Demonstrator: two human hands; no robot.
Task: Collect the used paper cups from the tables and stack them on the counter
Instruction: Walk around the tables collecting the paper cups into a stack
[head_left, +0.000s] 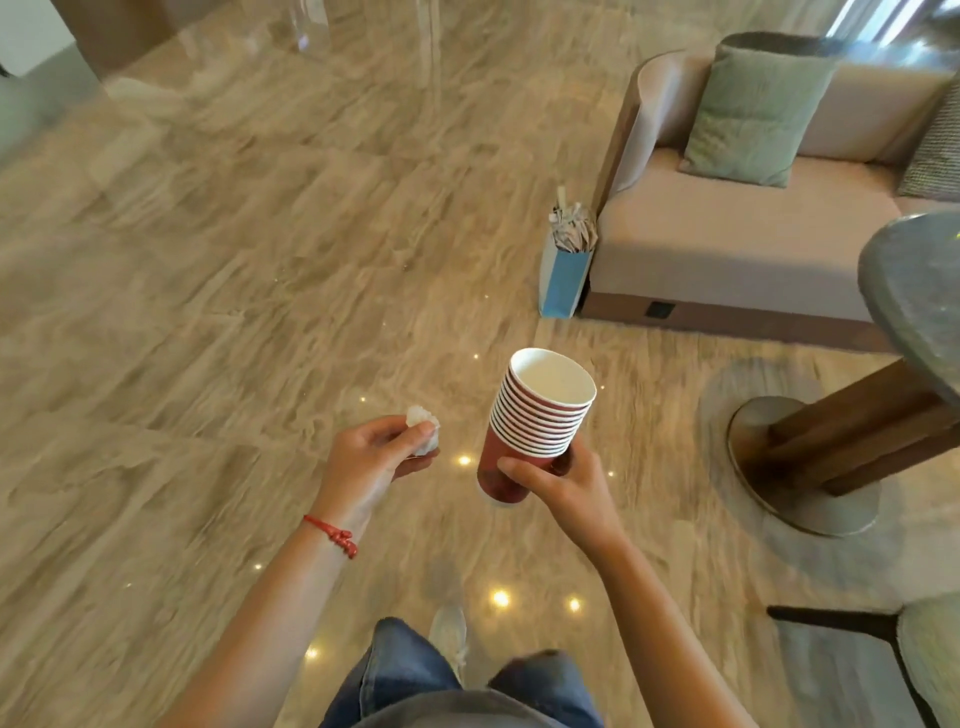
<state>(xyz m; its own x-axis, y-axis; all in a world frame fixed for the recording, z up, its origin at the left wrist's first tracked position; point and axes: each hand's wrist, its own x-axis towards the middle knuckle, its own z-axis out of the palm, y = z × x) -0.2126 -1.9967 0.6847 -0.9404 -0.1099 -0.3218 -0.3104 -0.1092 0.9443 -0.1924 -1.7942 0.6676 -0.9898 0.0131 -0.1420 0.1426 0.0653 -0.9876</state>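
A stack of several red paper cups (540, 415) with white insides is held upright, tilted slightly left, in front of me over the floor. My right hand (561, 483) grips the bottom cup of the stack from the right. My left hand (374, 457), with a red cord bracelet on the wrist, is closed on a crumpled white tissue (423, 423). The two hands are apart, about a hand's width between them. No counter is in view.
Glossy beige marble floor (234, 291) stretches ahead and left. A beige sofa (737, 244) with a green cushion (753, 109) stands at the right, a blue paper bag (563, 275) beside it. A round table (914, 291) on a pedestal base and a chair (924, 660) are at the far right.
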